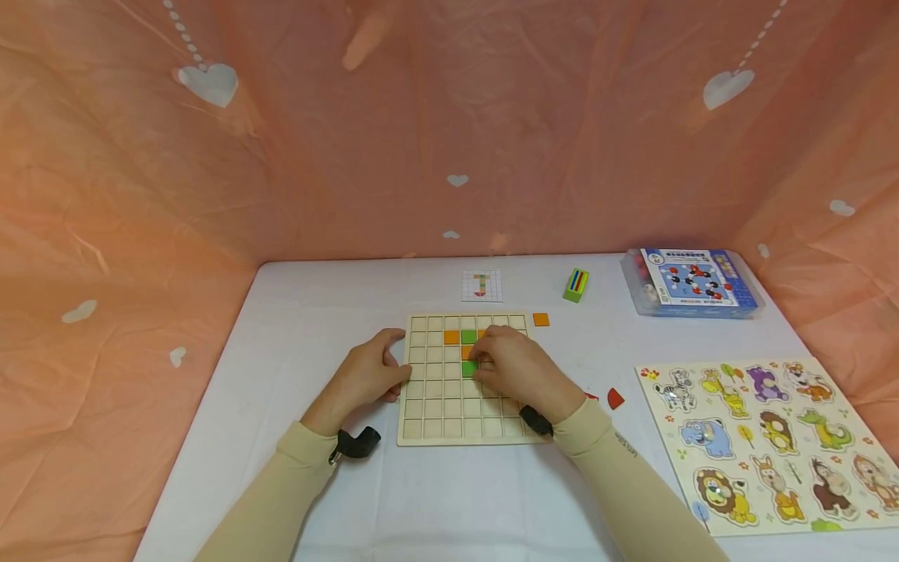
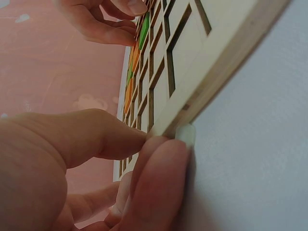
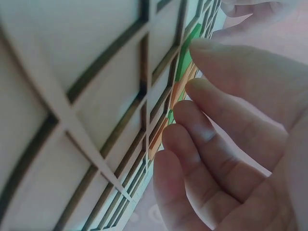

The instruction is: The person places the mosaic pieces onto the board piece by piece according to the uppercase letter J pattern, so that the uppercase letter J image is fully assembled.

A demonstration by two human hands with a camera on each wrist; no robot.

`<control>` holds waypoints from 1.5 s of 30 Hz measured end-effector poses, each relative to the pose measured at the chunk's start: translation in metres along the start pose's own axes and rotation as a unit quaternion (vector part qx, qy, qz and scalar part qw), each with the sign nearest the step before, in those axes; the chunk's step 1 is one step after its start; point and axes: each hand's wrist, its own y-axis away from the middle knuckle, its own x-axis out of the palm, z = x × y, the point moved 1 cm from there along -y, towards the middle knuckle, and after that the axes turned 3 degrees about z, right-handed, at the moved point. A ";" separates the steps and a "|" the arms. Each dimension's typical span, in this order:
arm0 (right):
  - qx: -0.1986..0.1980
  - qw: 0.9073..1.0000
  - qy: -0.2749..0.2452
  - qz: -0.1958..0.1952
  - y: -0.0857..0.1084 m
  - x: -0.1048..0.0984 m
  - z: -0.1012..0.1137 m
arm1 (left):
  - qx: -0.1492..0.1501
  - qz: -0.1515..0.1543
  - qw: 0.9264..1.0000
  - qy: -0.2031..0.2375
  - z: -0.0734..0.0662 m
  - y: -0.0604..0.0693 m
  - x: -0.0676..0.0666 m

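A square wooden grid board (image 1: 426, 408) lies on the white table, a few orange and green square tiles set in its upper middle cells. At its left edge my left hand (image 1: 367, 373) holds the rim; in the left wrist view thumb and fingers (image 2: 161, 178) meet at that edge. My right hand (image 1: 523, 367) is over the board's right half, partly covering tiles. Its thumb tip is at the lowest green tile (image 1: 469, 369), also visible as a green tile (image 3: 186, 55) in the right wrist view. The other fingers are loosely bent, with nothing seen between them.
A pattern card (image 1: 481, 286) lies behind the board. One loose orange tile (image 1: 541, 319) is by its upper right corner; red quarter-round pieces (image 1: 615, 398) lie to the right. Further right are a green block (image 1: 576, 286), a plastic box (image 1: 691, 282) and an animal puzzle board (image 1: 758, 445).
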 end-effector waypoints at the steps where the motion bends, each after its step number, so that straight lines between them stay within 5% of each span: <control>1: 0.000 1.000 0.000 0.000 0.000 0.000 0.000 | 0.000 0.000 1.000 -0.001 0.000 0.000 0.000; 23: 0.043 0.999 -0.028 -0.009 -0.002 -0.017 -0.022 | -0.005 0.000 1.000 -0.008 -0.001 0.000 -0.002; 36: 0.148 0.985 -0.073 -0.040 0.009 -0.047 -0.072 | -0.008 0.002 1.000 -0.010 -0.001 -0.003 -0.002; 45: 0.155 0.987 -0.038 -0.016 0.003 -0.055 -0.103 | -0.013 0.006 1.000 -0.002 0.000 -0.002 0.000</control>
